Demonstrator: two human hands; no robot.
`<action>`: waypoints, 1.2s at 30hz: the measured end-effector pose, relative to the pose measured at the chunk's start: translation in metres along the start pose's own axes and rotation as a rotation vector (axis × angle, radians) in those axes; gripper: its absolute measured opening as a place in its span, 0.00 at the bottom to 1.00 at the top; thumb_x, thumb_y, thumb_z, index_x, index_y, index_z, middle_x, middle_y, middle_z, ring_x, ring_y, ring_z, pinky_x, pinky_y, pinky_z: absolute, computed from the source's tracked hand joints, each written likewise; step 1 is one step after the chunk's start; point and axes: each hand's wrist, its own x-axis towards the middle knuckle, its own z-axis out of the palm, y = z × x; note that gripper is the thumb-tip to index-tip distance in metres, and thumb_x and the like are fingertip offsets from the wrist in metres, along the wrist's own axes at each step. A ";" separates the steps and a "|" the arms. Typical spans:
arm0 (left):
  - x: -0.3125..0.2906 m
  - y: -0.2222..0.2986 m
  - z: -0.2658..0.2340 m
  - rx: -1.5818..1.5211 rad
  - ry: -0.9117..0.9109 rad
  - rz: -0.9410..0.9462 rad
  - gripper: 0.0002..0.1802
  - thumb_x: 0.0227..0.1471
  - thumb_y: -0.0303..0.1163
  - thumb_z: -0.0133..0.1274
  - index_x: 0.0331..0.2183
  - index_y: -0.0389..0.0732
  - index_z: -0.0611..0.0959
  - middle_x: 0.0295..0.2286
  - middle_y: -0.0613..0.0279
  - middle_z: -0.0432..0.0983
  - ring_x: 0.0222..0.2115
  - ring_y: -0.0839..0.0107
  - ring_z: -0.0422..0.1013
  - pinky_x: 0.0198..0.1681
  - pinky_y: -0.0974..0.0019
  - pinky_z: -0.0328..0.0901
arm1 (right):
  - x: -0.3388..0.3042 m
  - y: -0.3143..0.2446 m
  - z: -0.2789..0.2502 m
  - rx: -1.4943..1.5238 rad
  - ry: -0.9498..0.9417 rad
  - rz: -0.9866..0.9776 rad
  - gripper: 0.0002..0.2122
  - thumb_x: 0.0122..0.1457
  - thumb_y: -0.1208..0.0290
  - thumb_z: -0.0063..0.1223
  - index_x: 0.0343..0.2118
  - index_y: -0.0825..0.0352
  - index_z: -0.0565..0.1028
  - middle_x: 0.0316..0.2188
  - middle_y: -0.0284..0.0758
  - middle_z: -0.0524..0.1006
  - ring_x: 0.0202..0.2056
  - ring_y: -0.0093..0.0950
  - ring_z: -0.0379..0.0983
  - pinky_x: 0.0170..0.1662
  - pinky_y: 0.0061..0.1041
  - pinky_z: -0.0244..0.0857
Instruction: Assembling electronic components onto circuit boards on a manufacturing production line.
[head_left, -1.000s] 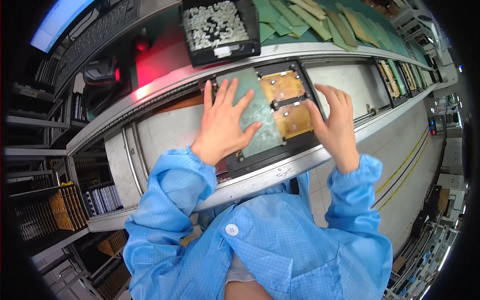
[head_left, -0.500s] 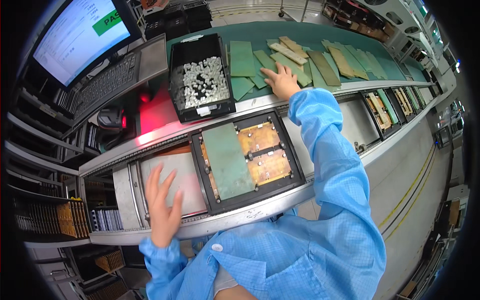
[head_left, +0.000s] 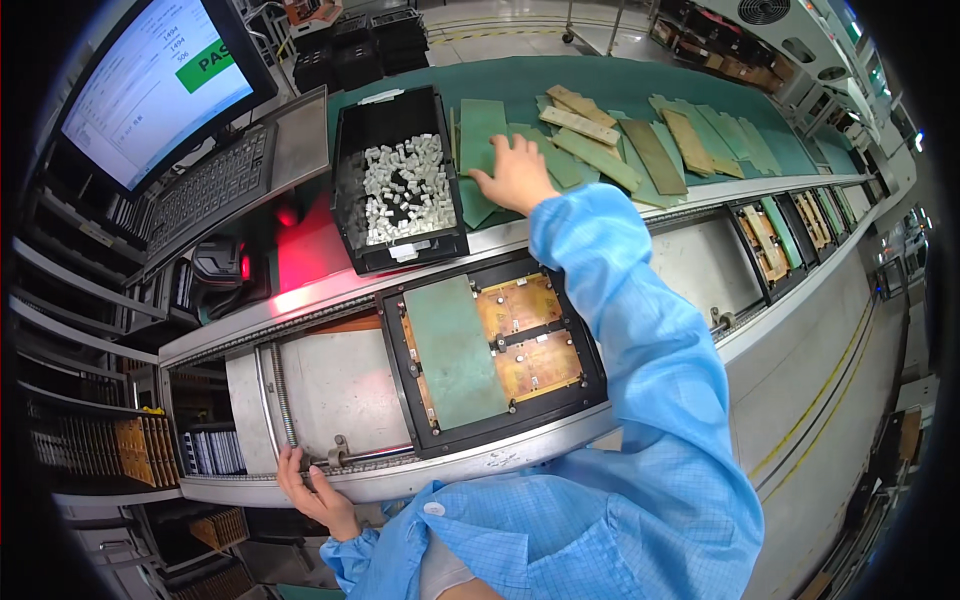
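Observation:
My right hand (head_left: 517, 172) is open, fingers spread, over the left end of a group of flat green boards (head_left: 484, 132) on the bench; whether its fingertips touch one I cannot tell. On the near rail of the conveyor rests my left hand (head_left: 316, 498), its fingers apart and nothing in them. Between the two hands, a black fixture tray (head_left: 432, 437) lies on the conveyor. A green plate (head_left: 452, 355) covers its left part, and copper-coloured circuit boards (head_left: 540, 366) show on its right. My right sleeve hides the tray's far right corner.
Left of my right hand stands a black bin (head_left: 348, 222) with many small white parts (head_left: 405, 190). A monitor (head_left: 150, 90), a keyboard (head_left: 215, 185) and a scanner (head_left: 220, 265) with red light are farther left. More loaded trays (head_left: 765, 240) sit along the conveyor to the right.
My right hand has moved left across the green boards, toward the black bin. My left hand has come down from above the conveyor onto its near rail.

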 end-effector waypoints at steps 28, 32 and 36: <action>-0.001 -0.008 0.003 0.048 0.032 0.019 0.16 0.54 0.18 0.48 0.44 0.32 0.82 0.45 0.53 0.76 0.51 0.60 0.68 0.55 0.59 0.63 | 0.083 0.032 0.014 0.099 -0.341 0.140 0.14 0.48 0.67 0.65 0.34 0.72 0.80 0.28 0.43 0.81 0.32 0.37 0.79 0.37 0.36 0.72; -0.001 -0.010 0.005 0.021 0.041 -0.024 0.15 0.54 0.20 0.47 0.43 0.32 0.83 0.45 0.55 0.79 0.53 0.56 0.66 0.58 0.55 0.59 | 0.041 0.071 -0.025 0.372 -0.538 0.184 0.27 0.44 0.60 0.66 0.45 0.71 0.76 0.34 0.45 0.81 0.37 0.37 0.79 0.35 0.36 0.73; -0.001 -0.009 0.002 0.054 0.035 -0.077 0.15 0.54 0.19 0.48 0.43 0.33 0.83 0.44 0.55 0.79 0.53 0.57 0.66 0.57 0.56 0.60 | -0.016 0.035 -0.031 -0.009 -0.192 0.236 0.36 0.42 0.47 0.65 0.56 0.58 0.71 0.59 0.52 0.67 0.63 0.50 0.55 0.63 0.53 0.53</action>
